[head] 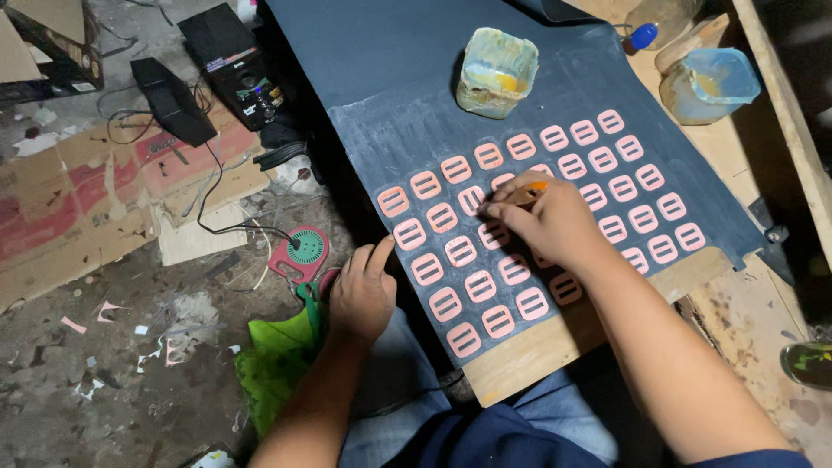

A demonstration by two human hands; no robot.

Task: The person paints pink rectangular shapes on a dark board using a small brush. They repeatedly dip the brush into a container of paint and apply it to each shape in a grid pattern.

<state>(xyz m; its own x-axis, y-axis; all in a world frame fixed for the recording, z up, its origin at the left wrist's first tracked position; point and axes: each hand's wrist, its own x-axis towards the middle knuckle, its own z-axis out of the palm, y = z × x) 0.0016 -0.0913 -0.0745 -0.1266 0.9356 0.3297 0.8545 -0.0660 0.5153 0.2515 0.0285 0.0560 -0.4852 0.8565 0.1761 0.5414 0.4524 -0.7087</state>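
lap: blue denim knees under the wooden board [529, 360], nearest the lens.
left hand [364, 295]: loosely curled, steadying the board edge, grasping nothing.
right hand [542, 221]: pinching an orange-tipped brush [530, 189] mid-sheet.
sheet: dark flexible sheet [390, 61], floppy; lift by its edges.
pieces: pink slotted rectangular cutouts [461, 251] in rows; thin, light, probably tacky.
glue: smeared square pot [496, 71] beyond the rows.

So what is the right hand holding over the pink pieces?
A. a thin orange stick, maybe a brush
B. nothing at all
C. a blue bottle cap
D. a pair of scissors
A: the right hand pinches a thin orange stick, possibly a brush, with its tip down among the pink pieces on the dark sheet.
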